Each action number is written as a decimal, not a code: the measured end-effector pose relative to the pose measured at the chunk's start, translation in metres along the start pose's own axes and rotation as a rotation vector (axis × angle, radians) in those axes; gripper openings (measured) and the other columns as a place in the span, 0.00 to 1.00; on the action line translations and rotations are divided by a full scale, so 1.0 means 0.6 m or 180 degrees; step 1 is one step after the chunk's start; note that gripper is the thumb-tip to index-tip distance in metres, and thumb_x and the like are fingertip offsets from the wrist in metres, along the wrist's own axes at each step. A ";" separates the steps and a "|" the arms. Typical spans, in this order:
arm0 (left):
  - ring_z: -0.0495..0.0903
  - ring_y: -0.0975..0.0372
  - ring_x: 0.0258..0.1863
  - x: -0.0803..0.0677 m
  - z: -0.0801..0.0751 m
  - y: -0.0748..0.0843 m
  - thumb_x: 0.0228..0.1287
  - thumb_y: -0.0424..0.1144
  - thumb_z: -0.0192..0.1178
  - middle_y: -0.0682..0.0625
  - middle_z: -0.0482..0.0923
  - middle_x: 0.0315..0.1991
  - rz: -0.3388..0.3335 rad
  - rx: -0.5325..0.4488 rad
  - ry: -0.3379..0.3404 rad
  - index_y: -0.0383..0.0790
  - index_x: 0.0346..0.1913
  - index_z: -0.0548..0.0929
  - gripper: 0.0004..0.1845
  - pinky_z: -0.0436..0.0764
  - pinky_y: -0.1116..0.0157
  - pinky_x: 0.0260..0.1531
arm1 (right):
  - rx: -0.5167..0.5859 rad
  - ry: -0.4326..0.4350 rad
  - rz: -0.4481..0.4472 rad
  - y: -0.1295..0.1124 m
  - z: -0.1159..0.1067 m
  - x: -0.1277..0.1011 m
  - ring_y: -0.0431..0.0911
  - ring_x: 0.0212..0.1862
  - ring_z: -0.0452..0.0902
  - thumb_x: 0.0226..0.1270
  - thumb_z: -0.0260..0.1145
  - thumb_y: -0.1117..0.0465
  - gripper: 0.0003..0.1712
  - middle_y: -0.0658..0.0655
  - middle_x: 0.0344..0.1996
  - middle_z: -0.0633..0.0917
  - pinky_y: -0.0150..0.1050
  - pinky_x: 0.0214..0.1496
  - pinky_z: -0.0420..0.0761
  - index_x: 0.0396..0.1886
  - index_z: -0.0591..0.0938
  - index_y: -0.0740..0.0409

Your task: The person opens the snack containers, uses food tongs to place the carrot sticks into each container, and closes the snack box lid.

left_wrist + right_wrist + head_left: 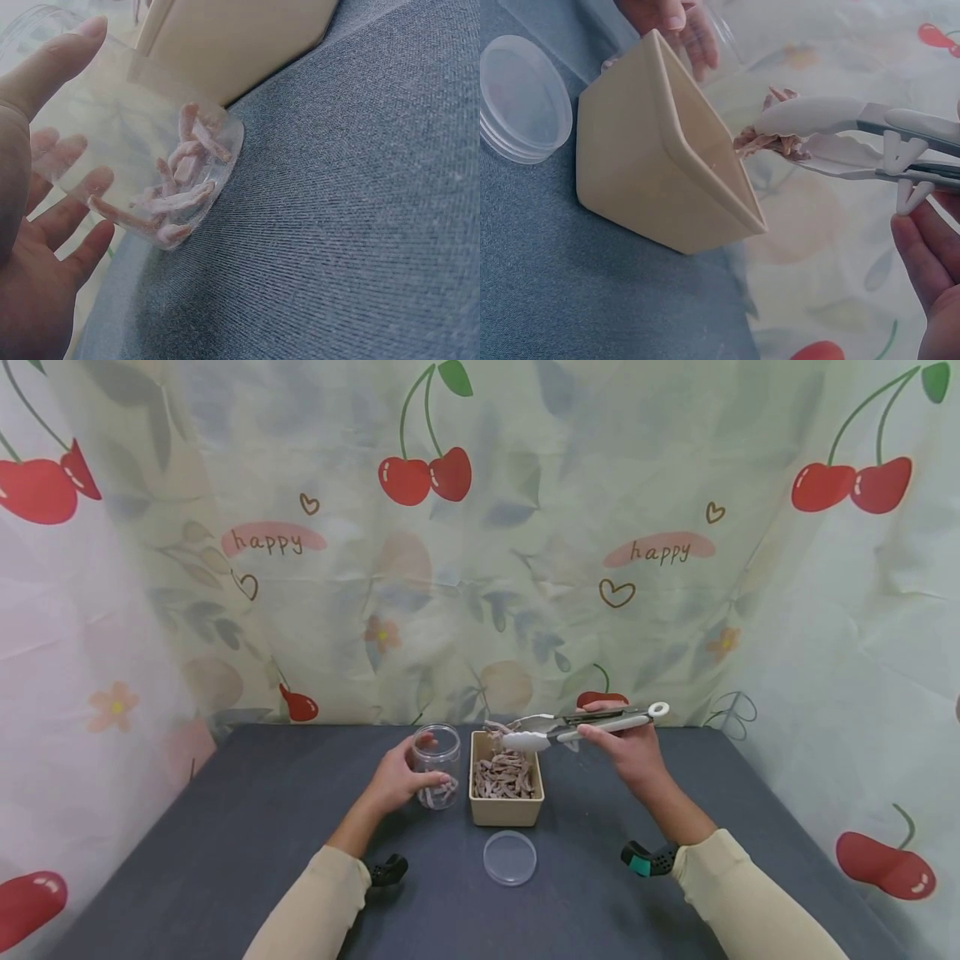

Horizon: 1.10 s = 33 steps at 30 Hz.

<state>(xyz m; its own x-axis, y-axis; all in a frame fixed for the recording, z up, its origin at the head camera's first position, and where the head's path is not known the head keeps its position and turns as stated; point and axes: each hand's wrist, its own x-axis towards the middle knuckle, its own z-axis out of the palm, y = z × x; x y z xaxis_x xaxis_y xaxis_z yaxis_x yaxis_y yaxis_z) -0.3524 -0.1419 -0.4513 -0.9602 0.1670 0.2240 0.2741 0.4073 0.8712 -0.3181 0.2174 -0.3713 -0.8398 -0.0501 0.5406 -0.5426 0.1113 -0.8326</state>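
The right hand [633, 747] squeezed tongs [581, 725] on a clump of strips [769, 139], their long axis pointing left over the beige box [505, 810]; beyond it, the left hand [397, 777] cupped the open jar [437, 767] on the surface [225, 827].

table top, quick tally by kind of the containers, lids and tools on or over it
clear jar: 1
beige box: 1
clear lid: 1
tongs: 1
total: 4

Cream long sleeves [738, 893], black wrist-worn cameras [651, 859], bare hands
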 end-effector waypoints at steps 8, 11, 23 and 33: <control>0.76 0.53 0.54 -0.001 0.000 0.003 0.50 0.37 0.76 0.44 0.75 0.61 -0.0012 0.0027 -0.0004 0.42 0.65 0.72 0.38 0.73 0.51 0.52 | -0.0132 0.0017 -0.0138 -0.014 0.001 0.006 0.39 0.40 0.82 0.57 0.72 0.72 0.20 0.67 0.47 0.83 0.30 0.39 0.79 0.49 0.79 0.74; 0.76 0.53 0.54 -0.001 -0.001 0.002 0.51 0.37 0.76 0.44 0.75 0.61 -0.0014 0.0039 0.0001 0.42 0.65 0.71 0.38 0.74 0.52 0.52 | -0.0094 -0.0011 -0.0185 -0.019 0.004 0.009 0.40 0.42 0.82 0.57 0.72 0.73 0.19 0.70 0.49 0.82 0.30 0.41 0.79 0.49 0.80 0.74; 0.76 0.54 0.52 0.000 0.000 -0.002 0.51 0.36 0.76 0.46 0.75 0.60 -0.0013 0.0038 0.0006 0.43 0.65 0.72 0.37 0.74 0.52 0.51 | 0.0040 -0.0085 -0.0231 -0.037 0.024 0.024 0.42 0.42 0.83 0.58 0.71 0.72 0.18 0.68 0.46 0.84 0.33 0.39 0.79 0.49 0.80 0.71; 0.76 0.54 0.51 0.000 0.000 -0.001 0.49 0.39 0.77 0.44 0.75 0.60 0.0008 0.0006 0.0005 0.41 0.65 0.72 0.39 0.74 0.53 0.50 | 0.0351 -0.0176 -0.0287 -0.054 0.060 0.040 0.44 0.43 0.83 0.58 0.70 0.75 0.19 0.72 0.46 0.83 0.33 0.42 0.79 0.50 0.79 0.74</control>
<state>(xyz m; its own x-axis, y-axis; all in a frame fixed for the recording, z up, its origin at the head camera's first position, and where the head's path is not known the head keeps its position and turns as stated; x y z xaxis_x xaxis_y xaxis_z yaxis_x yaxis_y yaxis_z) -0.3528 -0.1419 -0.4516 -0.9596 0.1666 0.2268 0.2766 0.4087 0.8698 -0.3217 0.1768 -0.3356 -0.7857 -0.1099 0.6088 -0.6120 -0.0057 -0.7908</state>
